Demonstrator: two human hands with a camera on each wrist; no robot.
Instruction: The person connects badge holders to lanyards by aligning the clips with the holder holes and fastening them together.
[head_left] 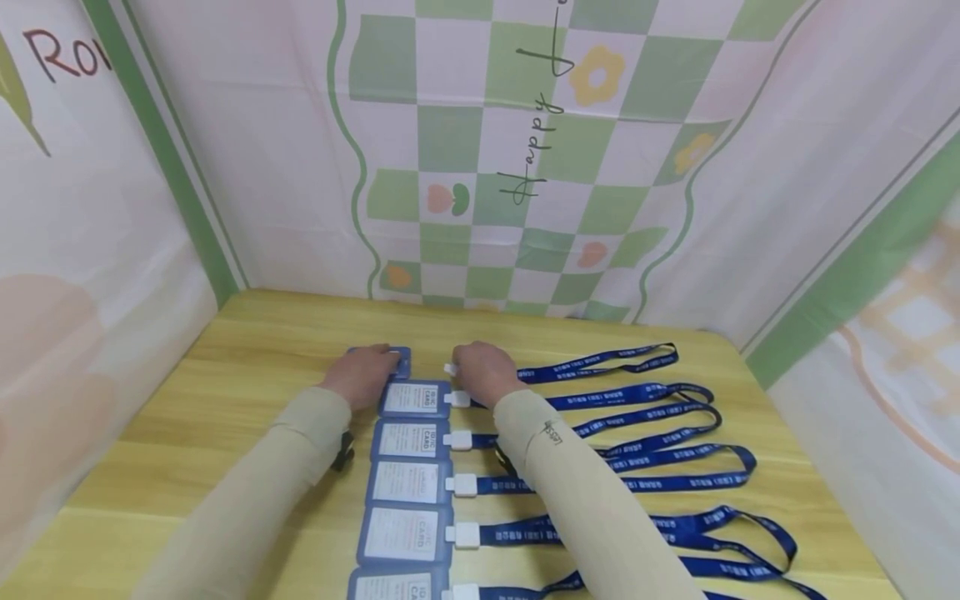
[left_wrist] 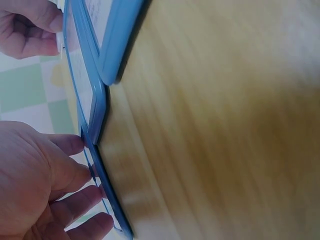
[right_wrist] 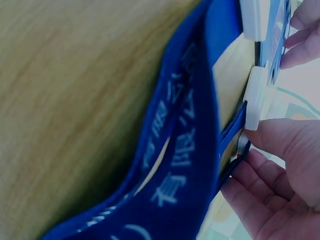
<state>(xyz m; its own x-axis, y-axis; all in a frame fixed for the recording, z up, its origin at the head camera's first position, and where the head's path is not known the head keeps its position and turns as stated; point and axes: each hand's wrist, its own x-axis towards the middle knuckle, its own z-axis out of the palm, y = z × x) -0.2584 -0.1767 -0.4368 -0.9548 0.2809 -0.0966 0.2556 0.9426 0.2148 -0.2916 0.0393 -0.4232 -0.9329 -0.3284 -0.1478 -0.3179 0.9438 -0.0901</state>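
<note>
At the far end of a column of blue badge holders, my left hand [head_left: 363,375] rests on the farthest badge holder [head_left: 403,363] and covers much of it. The left wrist view shows the fingers of this left hand [left_wrist: 45,185] spread and lightly bent, tips touching that badge holder [left_wrist: 112,202]. To its right, my right hand [head_left: 486,371] pinches the white clip [head_left: 450,368] of the farthest lanyard [head_left: 600,363]. In the right wrist view the right hand [right_wrist: 280,175] has thumb and fingers around the small clip [right_wrist: 243,143], which they partly hide.
Several more badge holders [head_left: 408,482] with white cards run toward me, each with a white clip [head_left: 465,485] and a navy printed lanyard [head_left: 682,483] stretching right. They lie on a wooden table [head_left: 247,367]. A patterned cloth [head_left: 300,167] hangs behind it.
</note>
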